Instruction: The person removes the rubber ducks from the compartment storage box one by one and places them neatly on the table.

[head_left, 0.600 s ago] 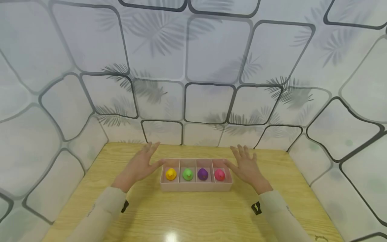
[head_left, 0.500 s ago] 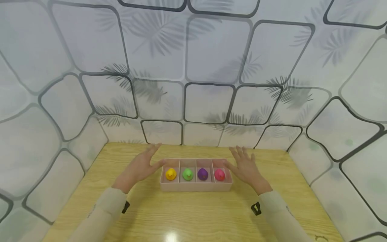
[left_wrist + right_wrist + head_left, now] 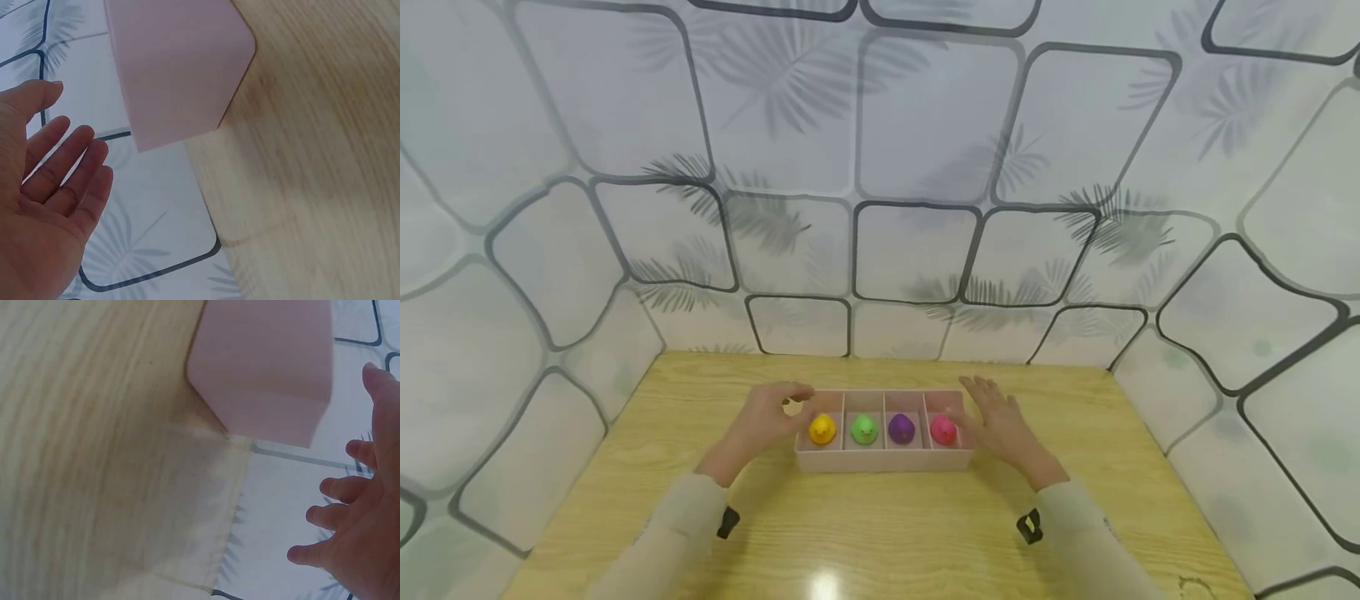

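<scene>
A pale pink box with a row of compartments sits on the wooden table. In its compartments, from left to right, are a yellow toy duck, a green toy duck, a purple toy duck and a pink toy duck. My left hand is at the box's left end, its fingers loosely bent and holding nothing. Over the right end my right hand spreads its fingers, also without a grip. Both wrist views show a gap between the hand and the box's outer wall.
The wooden tabletop extends in front of the box and to both sides. A patterned wall covering stands behind the table and along its left and right sides. Dark straps show at both wrists.
My left hand has moved right towards the box, and its fingers have bent more. My right hand has shifted slightly left, its thumb now above the pink duck's compartment. The head view tilts slightly.
</scene>
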A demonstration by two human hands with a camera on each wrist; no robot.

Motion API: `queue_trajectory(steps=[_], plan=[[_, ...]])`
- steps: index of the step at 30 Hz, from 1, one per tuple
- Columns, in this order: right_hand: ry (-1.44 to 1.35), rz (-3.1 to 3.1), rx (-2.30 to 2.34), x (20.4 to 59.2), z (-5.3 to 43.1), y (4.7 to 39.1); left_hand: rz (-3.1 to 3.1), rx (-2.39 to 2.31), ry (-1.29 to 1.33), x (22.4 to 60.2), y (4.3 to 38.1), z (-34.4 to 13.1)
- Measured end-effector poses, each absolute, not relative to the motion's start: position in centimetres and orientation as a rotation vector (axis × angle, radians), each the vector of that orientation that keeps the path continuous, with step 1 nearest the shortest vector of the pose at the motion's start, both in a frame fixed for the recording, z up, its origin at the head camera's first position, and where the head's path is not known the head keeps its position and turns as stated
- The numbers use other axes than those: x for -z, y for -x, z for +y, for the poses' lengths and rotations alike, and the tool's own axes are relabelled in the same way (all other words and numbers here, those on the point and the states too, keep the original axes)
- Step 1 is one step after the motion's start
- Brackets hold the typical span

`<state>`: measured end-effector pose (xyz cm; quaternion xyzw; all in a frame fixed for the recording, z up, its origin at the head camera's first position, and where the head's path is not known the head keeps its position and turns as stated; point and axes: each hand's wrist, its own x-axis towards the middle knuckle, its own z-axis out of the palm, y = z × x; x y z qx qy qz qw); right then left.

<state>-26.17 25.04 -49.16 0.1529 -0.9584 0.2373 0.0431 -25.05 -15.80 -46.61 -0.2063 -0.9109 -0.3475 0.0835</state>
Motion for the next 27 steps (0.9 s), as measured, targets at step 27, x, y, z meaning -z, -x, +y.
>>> queue_trajectory(steps=[27], plan=[[-0.549, -2.953, -0.856, 52.1, 24.8, 24.8, -2.797, 0.874, 0.688, 49.9, 25.8, -14.7]])
